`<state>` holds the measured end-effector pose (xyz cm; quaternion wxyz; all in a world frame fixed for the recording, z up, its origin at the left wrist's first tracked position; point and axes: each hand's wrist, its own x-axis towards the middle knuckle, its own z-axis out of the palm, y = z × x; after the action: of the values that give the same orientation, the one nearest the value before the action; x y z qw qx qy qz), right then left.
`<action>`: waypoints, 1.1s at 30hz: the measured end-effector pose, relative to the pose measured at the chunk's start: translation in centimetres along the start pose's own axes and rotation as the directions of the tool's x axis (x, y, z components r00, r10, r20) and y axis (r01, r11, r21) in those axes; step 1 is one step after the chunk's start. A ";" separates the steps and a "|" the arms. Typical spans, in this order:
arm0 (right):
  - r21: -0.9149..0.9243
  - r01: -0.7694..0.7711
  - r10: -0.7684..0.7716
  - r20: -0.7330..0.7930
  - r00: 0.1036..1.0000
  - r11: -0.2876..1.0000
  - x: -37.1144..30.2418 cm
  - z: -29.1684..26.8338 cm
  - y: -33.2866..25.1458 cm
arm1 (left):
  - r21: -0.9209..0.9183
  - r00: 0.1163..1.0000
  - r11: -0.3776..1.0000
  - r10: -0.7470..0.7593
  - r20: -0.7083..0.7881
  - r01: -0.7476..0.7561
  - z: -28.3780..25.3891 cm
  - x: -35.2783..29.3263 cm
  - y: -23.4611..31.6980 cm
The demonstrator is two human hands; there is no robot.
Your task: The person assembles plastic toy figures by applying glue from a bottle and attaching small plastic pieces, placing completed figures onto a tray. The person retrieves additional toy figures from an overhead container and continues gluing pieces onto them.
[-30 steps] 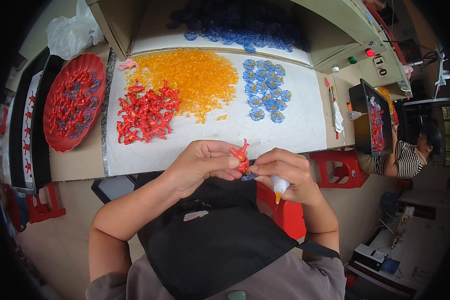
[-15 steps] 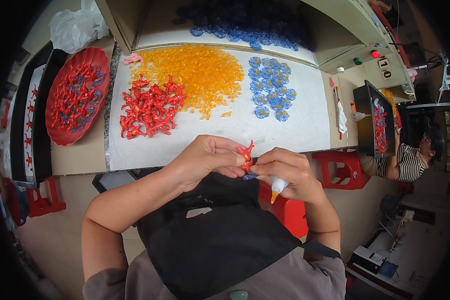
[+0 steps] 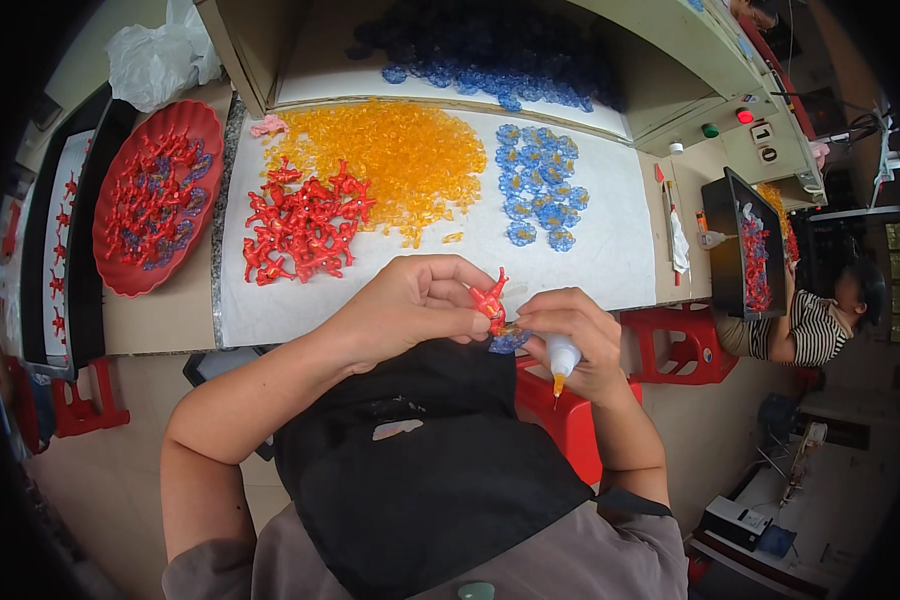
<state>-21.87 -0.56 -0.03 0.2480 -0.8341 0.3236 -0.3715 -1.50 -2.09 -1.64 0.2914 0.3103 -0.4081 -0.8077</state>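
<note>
Between the thumb and fingers of my left hand (image 3: pixel 425 302) is a small red plastic figure (image 3: pixel 489 300), held upright over the table's front edge. A translucent blue piece (image 3: pixel 510 340) sits at the figure's lower end. My right hand (image 3: pixel 582 335) pinches that blue piece by its right side. The same hand also keeps a white glue bottle (image 3: pixel 563 356) in its palm, its amber nozzle and thin needle pointing down. Just beyond my hands lies a heap of red figures (image 3: pixel 305 225). Behind them spreads a pile of amber translucent bits (image 3: pixel 400 160). Blue pieces (image 3: pixel 542 185) stand in rows to the right.
A red scalloped tray (image 3: pixel 120 275) with red figures and blue parts is at left, beside a black tray (image 3: pixel 92 230). More blue pieces (image 3: pixel 490 60) fill the shelf ahead. At right are a black bin (image 3: pixel 732 240), a red stool (image 3: pixel 670 340) and a seated person (image 3: pixel 820 320).
The red figure has tilted slightly and risen a little. More of the blue piece at its lower end now shows. My right hand has shifted slightly right.
</note>
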 end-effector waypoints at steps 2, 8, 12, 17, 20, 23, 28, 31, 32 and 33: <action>0.000 0.005 -0.005 -0.006 1.000 1.000 -0.1 0.1 0.3 | -0.015 1.000 1.000 -0.002 -0.008 0.002 0.0 0.1 -0.1; 0.058 -0.017 0.016 0.023 1.000 0.998 0.0 0.2 0.7 | -0.034 1.000 0.999 -0.009 -0.004 0.009 -0.2 0.2 -0.2; 0.130 -0.048 0.041 0.056 0.998 0.990 0.1 0.2 0.6 | -0.029 0.999 0.999 -0.035 0.022 0.036 0.0 0.0 0.3; 0.108 -0.020 0.011 0.086 0.996 0.994 0.4 -0.1 0.5 | -0.040 0.999 0.999 -0.037 0.003 0.037 0.2 -0.1 -0.2; 0.108 -0.009 -0.001 0.093 0.996 0.994 0.4 -0.1 0.8 | -0.056 0.998 0.997 -0.053 -0.020 0.051 0.3 0.0 -0.3; 0.117 0.020 -0.034 0.118 0.992 0.993 0.3 -0.2 1.1 | -0.071 0.996 0.995 -0.067 -0.053 0.063 0.6 0.0 -0.4; 0.119 -0.007 -0.008 0.127 0.992 0.993 0.3 -0.3 1.2 | -0.087 0.995 0.994 -0.072 -0.071 0.066 0.6 0.1 -0.2; 0.117 -0.009 -0.006 0.122 0.993 0.993 0.5 -0.4 1.1 | -0.101 0.998 0.993 -0.060 -0.013 0.058 0.4 0.1 0.0; 0.117 -0.009 -0.006 0.122 0.993 0.993 0.5 -0.4 1.1 | -0.094 0.998 0.993 -0.069 -0.011 0.067 0.4 0.1 0.0; 0.119 -0.004 -0.011 0.123 0.992 0.993 0.5 -0.3 1.2 | -0.086 0.997 0.993 -0.078 -0.010 0.077 0.3 0.1 0.0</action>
<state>-22.31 -1.73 -0.37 0.3159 -0.8398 0.2835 -0.3384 -1.82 -2.05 -1.49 0.2756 0.3182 -0.3587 -0.8331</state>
